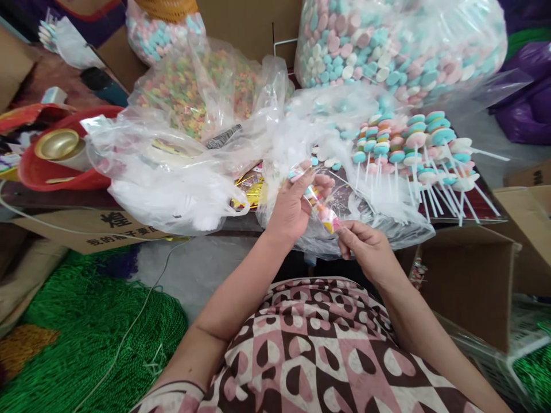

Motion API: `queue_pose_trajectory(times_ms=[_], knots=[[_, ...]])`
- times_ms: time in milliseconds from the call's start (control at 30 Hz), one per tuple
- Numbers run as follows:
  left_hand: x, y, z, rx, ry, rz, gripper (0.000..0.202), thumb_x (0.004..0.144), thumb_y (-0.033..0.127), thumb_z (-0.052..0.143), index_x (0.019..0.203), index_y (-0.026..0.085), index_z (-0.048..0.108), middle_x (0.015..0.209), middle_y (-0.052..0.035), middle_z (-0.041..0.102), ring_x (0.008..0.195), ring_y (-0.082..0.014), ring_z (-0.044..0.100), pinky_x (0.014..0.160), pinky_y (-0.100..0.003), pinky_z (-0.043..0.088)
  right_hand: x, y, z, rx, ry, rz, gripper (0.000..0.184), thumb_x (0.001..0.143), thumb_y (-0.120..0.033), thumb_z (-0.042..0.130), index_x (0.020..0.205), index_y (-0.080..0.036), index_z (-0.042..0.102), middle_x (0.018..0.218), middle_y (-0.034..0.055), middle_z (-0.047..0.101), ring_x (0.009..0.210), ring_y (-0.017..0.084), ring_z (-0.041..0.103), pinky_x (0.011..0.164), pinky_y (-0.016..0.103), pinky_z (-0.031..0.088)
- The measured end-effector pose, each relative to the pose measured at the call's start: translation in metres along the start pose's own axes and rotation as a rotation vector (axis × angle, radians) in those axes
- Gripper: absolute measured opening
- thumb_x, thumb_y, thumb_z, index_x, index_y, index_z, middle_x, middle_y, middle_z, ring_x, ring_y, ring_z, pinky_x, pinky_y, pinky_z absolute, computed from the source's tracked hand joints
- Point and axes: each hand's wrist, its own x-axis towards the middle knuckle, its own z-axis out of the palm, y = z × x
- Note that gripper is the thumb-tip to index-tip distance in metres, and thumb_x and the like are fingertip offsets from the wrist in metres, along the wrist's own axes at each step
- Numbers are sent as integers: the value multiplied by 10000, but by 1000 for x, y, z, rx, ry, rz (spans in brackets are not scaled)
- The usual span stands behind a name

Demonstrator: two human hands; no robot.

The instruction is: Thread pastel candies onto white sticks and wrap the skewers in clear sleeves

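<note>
A marshmallow candy skewer (322, 210) in a clear printed wrapper is held slantwise over the table's front edge. My left hand (293, 209) grips its upper part, with the fingers curled around the wrapper. At the lower end, my right hand (365, 246) pinches the wrapper between thumb and fingertips. Behind my hands are a few loose marshmallows (331, 163) on clear plastic. To the right lies a pile of finished marshmallow skewers (415, 152), their white sticks pointing mostly toward me. The stick of the held skewer cannot be made out.
Large clear bags of marshmallows (400, 46) and gummy candies (193, 80) stand at the back. Left are a white plastic bag (172, 189) and a red basin (32, 166) with a metal bowl (58, 143). An open cardboard box (465, 281) sits lower right; green strands (107, 321) cover the floor left.
</note>
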Motion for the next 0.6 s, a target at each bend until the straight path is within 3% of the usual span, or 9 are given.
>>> queue_pose_trajectory(times_ms=[133, 233, 333, 433, 600], knots=[[-2, -9, 7, -82, 97, -27, 163, 807, 287, 738, 828, 189, 610, 633, 44, 594, 851, -167, 722, 865, -317, 550, 4, 8, 3, -312, 194, -225, 279, 829, -377, 672, 1054, -216, 643, 710, -16, 636, 579, 136, 547, 558, 270, 460], [-5, -14, 7, -115, 155, -69, 213, 787, 308, 760, 821, 180, 594, 625, 49, 585, 804, -156, 718, 844, -305, 550, 3, 8, 5, -424, 315, -379, 191, 862, -352, 643, 990, -213, 668, 857, 37, 706, 718, 171, 632, 694, 314, 519], [-5, -16, 4, -107, 184, -67, 202, 822, 328, 725, 843, 183, 586, 648, 51, 588, 727, -126, 694, 825, -300, 548, 0, 5, 6, -488, 402, -393, 199, 918, -382, 588, 932, -220, 703, 804, 39, 714, 726, 192, 656, 732, 331, 524], [-3, -18, 1, -71, 205, -50, 200, 854, 356, 682, 850, 194, 565, 656, 58, 571, 686, -107, 670, 800, -292, 545, -1, 4, 7, -514, 414, -363, 242, 944, -390, 541, 942, -226, 719, 789, 47, 716, 698, 195, 647, 718, 336, 521], [-4, -23, 0, 3, 212, -31, 260, 840, 428, 678, 871, 208, 543, 656, 60, 548, 681, -109, 665, 742, -276, 539, 2, 4, 9, -499, 341, -437, 217, 889, -371, 610, 1020, -231, 712, 900, 55, 743, 736, 198, 655, 720, 341, 537]])
